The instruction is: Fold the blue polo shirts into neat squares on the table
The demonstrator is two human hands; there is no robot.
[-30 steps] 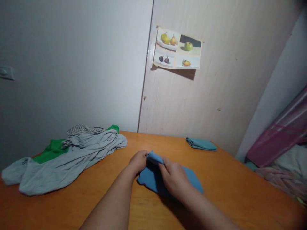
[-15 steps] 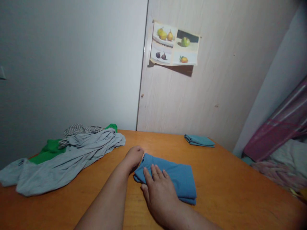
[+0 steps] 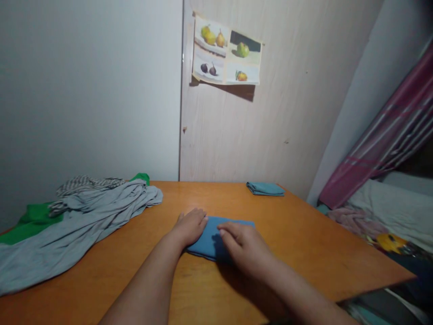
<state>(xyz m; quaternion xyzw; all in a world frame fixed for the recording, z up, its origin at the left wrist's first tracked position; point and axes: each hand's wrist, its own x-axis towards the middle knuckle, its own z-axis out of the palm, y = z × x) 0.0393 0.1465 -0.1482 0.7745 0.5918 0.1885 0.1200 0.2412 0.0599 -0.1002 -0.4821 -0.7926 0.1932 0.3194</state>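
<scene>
A folded blue cloth (image 3: 209, 237) lies on the orange wooden table (image 3: 304, 253) in front of me. My left hand (image 3: 190, 225) rests flat on its left end, fingers stretched out. My right hand (image 3: 245, 248) lies on top of its right part, fingers loosely curved and pressing down, hiding part of the cloth. Neither hand grips it.
A second folded teal cloth (image 3: 265, 188) sits at the table's far edge. A heap of grey, striped and green clothes (image 3: 77, 216) covers the left side. A fruit picture (image 3: 226, 52) hangs on the wooden panel. A bed with pink fabric (image 3: 382, 149) stands right.
The blue cloth has been folded smaller. My right hand moved from its near left edge onto its right part; my left hand opened flat on the left end. The view shifted right.
</scene>
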